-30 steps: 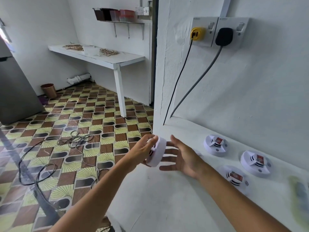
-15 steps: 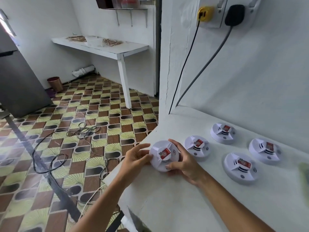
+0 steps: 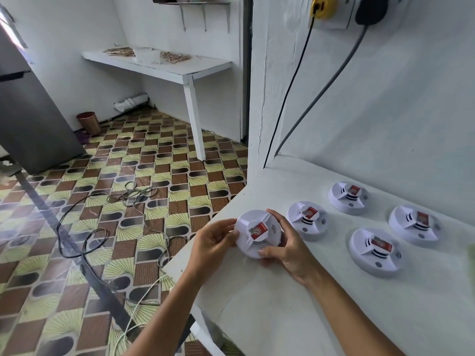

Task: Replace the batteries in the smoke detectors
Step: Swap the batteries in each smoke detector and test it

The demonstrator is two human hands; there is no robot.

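Both hands grasp one smoke detector [image 3: 257, 233] at the near left corner of the worktop [image 3: 295, 317]. The left hand [image 3: 214, 244] pinches its left rim with curled fingers; the right hand [image 3: 288, 249] cups the right rim, thumb at the lower edge and fingers wrapped over the far edge. The unit sits face up, its red-labelled centre toward the camera, low over or resting on the surface; which of the two cannot be told.

Change noted: a second ago this unit was held on edge in the air, off the worktop corner. It has since been turned flat and brought down beside the others. Judgement: the unit is now positioned for opening, and the two-handed hold on opposite rims suits a twist to separate housing from base. No battery is visible, and no cover is off, so replacement on this unit appears not yet begun.

Four further detectors lie face up on the worktop: one just beside the right hand [image 3: 307, 219], one behind it nearer the wall [image 3: 347, 197], and two further right [image 3: 375, 249] [image 3: 413, 224]. All are closed.

Containers: a copper-coloured bin [image 3: 88, 122] stands on the tiled floor by the far wall; its contents cannot be seen.
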